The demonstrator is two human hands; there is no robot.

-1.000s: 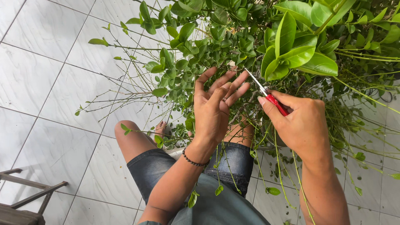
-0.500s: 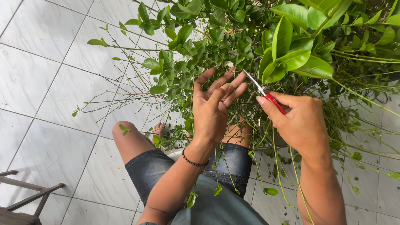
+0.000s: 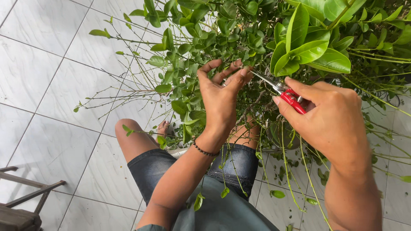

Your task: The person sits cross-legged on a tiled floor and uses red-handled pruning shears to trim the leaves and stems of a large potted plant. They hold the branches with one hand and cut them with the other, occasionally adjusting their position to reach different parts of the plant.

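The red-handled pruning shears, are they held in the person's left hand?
No, the red-handled pruning shears are in the right hand; the left hand touches thin plant stems.
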